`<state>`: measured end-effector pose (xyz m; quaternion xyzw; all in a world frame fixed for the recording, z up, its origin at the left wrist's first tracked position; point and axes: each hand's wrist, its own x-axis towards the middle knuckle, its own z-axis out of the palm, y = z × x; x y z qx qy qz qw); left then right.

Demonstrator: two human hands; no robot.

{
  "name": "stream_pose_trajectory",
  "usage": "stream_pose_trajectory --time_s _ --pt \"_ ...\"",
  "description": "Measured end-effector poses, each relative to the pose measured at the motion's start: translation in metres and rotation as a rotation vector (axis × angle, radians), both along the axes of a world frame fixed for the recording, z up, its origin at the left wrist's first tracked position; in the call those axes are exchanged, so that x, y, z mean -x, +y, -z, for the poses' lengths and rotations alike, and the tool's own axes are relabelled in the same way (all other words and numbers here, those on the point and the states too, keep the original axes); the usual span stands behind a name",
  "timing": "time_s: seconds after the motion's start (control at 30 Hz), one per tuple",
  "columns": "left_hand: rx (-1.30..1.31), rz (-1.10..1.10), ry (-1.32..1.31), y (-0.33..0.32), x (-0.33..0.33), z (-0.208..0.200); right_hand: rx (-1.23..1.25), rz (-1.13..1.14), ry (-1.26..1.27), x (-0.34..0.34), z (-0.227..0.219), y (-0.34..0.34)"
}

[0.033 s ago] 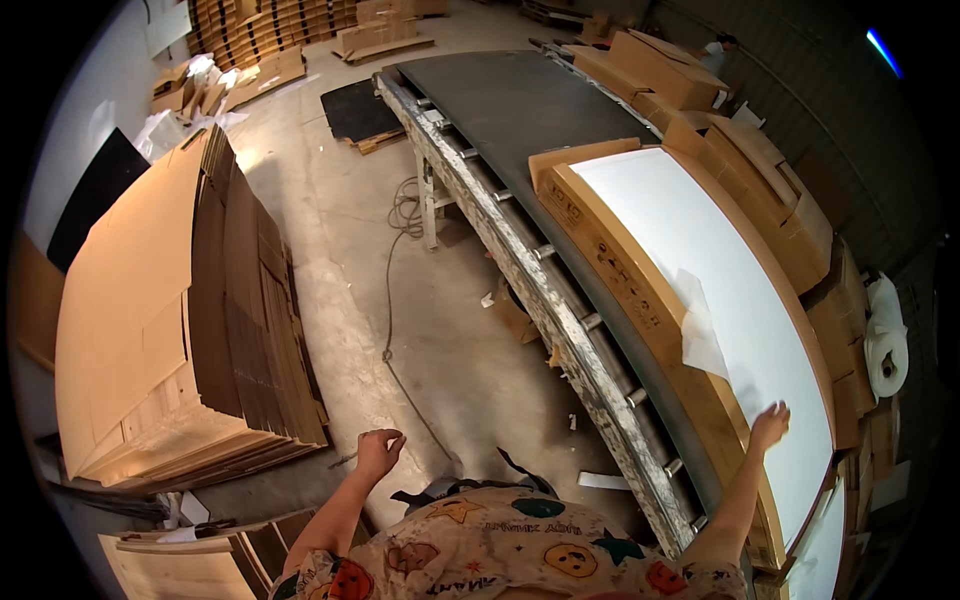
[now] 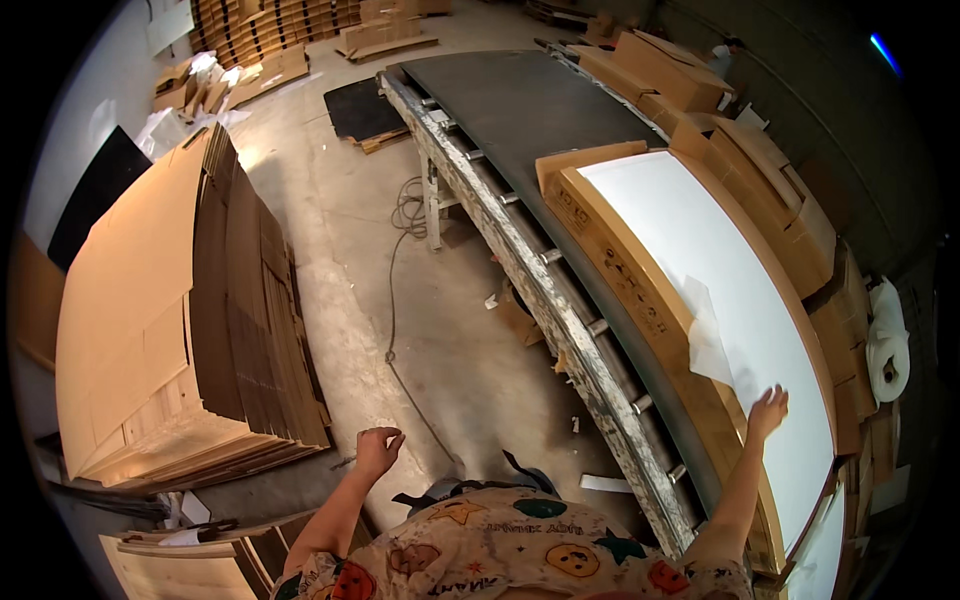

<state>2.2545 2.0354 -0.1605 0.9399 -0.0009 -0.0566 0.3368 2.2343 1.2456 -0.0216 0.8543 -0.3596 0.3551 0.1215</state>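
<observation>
My right hand (image 2: 769,412), fingers slightly bent and a little apart, reaches over a flat white panel (image 2: 700,245). Whether it touches the surface I cannot tell. The panel lies in a long open cardboard box (image 2: 625,275), its flap and side wall rising along the left edge. Close to that hand, a thin translucent sheet (image 2: 707,335) hangs over the panel's left edge and the box wall. Out over the floor, my left hand (image 2: 380,452) is held with its fingers curled in and nothing visible in them.
The box rests on a dark conveyor belt (image 2: 500,100) with a worn metal frame. A tall stack of flat cardboard (image 2: 130,290) stands on my left. A cable (image 2: 392,310) crosses the floor. More boxes (image 2: 660,70) and a white roll (image 2: 887,350) line the right side; another person (image 2: 722,55) is far off.
My right hand has moved slightly farther forward over the white panel. My left hand stays nearly where it was.
</observation>
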Motion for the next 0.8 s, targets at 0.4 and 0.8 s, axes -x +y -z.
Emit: stream_pose_trajectory --time_s 0.4,0.8 --pt "0.009 0.118 -0.079 -0.038 -0.162 -0.019 -0.079 -0.925 0.090 -0.408 -0.045 0.209" --pt "0.310 0.236 0.039 -0.083 -0.454 -0.083 -0.262 -0.890 0.205 -0.521 -0.001 0.282"
